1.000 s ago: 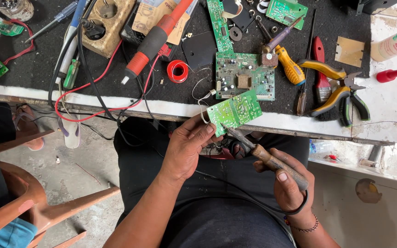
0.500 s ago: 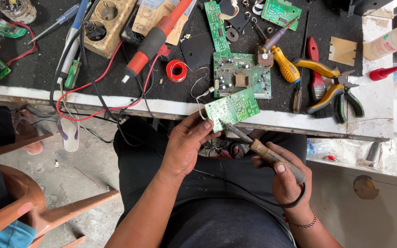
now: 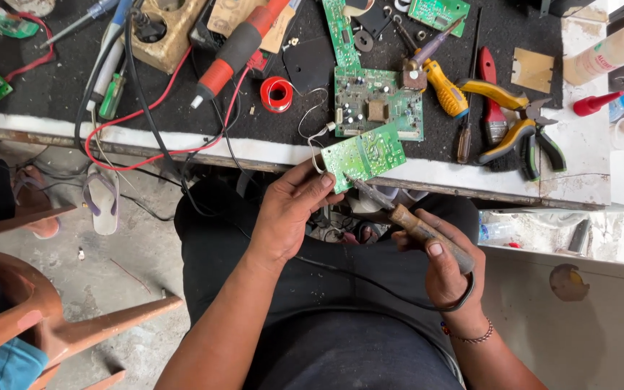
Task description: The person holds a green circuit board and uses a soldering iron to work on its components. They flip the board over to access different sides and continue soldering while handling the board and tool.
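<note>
From the head camera, looking down over your lap: your left hand (image 3: 290,209) has its fingers closed on the lower edge of a small green circuit board (image 3: 364,154), holding it tilted just in front of the bench (image 3: 269,150) edge, above your knees. Your right hand (image 3: 445,263) has its fingers wrapped around the worn wooden handle of a soldering iron (image 3: 399,215), and the iron's dark tip meets the board near its lower left corner. The iron's black cord loops under your right wrist, which wears a beaded bracelet (image 3: 469,336).

On the bench just behind the held board lies a larger green circuit board (image 3: 378,102), with a red spool of solder wire (image 3: 276,94) to its left. To its right lie a yellow-handled screwdriver (image 3: 442,83) and yellow-handled pliers (image 3: 508,119). A red-and-black probe (image 3: 236,50) lies further left among red and black cables. A sandal (image 3: 101,198) lies on the floor below the bench.
</note>
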